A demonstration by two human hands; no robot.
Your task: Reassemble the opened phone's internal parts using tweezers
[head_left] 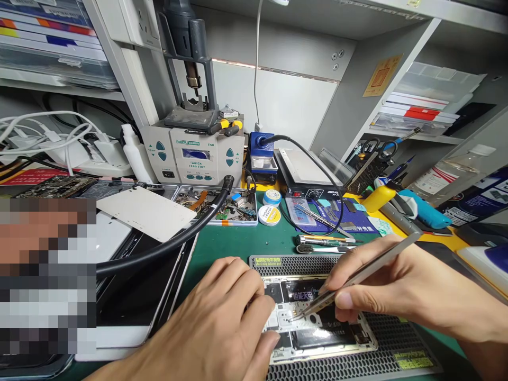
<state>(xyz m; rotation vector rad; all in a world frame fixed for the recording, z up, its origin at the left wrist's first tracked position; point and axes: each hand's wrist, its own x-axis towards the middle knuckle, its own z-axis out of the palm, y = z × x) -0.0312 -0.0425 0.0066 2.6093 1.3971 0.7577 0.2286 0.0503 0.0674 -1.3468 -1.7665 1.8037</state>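
Observation:
An opened phone lies flat on a grey honeycomb mat, its dark battery and pale inner plates exposed. My left hand is over the phone's left end, fingers curled against it, thumb by the lower edge. That end is hidden beneath the fingers. In my right hand I pinch a pair of metal tweezers, slanting down to the left. Their tips reach a light plate near the phone's middle. Whether they grip a small part there, I cannot tell.
A black hose arches across the left from a hot air station. Behind the mat lie a brush, a tray of small parts and round tins. More phones are stacked at left, partly covered by a pixelated patch.

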